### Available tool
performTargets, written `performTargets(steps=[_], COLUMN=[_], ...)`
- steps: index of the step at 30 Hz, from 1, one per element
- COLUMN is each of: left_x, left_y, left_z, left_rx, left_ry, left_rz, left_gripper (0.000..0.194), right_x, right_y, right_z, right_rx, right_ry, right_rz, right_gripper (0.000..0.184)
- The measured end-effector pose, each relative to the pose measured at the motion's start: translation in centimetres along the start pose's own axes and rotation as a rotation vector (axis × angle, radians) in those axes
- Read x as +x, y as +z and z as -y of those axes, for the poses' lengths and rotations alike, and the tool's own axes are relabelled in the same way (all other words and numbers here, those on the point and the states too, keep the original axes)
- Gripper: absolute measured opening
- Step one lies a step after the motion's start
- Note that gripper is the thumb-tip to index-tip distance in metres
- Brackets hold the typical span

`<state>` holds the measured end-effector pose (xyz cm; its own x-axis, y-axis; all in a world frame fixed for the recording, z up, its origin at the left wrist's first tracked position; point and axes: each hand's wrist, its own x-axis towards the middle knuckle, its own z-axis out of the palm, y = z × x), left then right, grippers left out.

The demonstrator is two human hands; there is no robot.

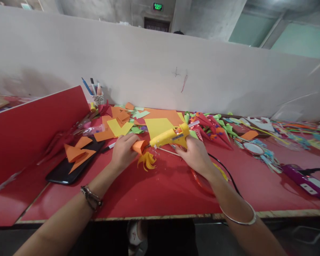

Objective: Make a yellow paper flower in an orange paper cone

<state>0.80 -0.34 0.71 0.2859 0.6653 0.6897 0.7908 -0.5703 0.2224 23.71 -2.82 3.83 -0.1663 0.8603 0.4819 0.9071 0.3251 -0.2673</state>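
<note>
My right hand (pixel 196 155) grips a yellow hot glue gun (pixel 167 136) by its handle, a glue stick poking out of the back. Its nozzle points left, at the mouth of a rolled orange paper cone (pixel 139 146). Whether the tip touches the paper I cannot tell. The cone is held in my left hand (pixel 124 151), fingers wrapped round it. Just below the nozzle lies a curled yellow paper fringe (pixel 147 161) on the red tabletop (pixel 149 195). A thin wooden stick (pixel 170 152) lies behind the gun, partly hidden.
Orange paper pieces (pixel 78 153) rest on a black phone (pixel 65 170) at left, beside a red panel (pixel 37 124). Paper scraps (pixel 120 127) and red paper cones (pixel 216 133) line the back. A purple power strip (pixel 304 180) lies right; a black cable (pixel 226 170) passes my right forearm.
</note>
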Motion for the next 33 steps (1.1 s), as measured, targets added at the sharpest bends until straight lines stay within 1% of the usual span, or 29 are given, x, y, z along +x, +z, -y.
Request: performTargets(steps=[7,12,18,24,28,33], left_x=[-0.05,-0.08,-0.09,-0.14,-0.13,0.1], left_y=[-0.06,0.01,0.18,0.07,-0.08,-0.27], left_z=[-0.2,-0.18,0.09,-0.12,-0.12,-0.12], left_rx=[0.017,0.041,0.026,-0.014,-0.058,-0.185], left_ry=[-0.013,0.002,0.022,-0.025,-0.039,-0.038], left_rz=[0.019,0.024,0.015,0.068,0.106,0.178], left_gripper=[0.007,0.009,0.008,0.009,0.01,0.019], right_x=[-0.08,-0.06,-0.05,-0.11,-0.22,-0.3], right_y=[0.19,0.18,0.4,0.56,0.73,0.91], right_z=[-0.04,-0.03,-0.09,-0.19,-0.45,-0.7], right_rx=[-0.029,-0.055,-0.089,-0.066,-0.089,-0.1], right_ry=[-0.044,-0.045,-0.102,-0.1,-0.163,-0.215], right_rz=[-0.055,-0.072,-0.149,-0.188,-0.235,-0.299], right_gripper=[0.026,0.024,0.03,0.031,0.027,0.025])
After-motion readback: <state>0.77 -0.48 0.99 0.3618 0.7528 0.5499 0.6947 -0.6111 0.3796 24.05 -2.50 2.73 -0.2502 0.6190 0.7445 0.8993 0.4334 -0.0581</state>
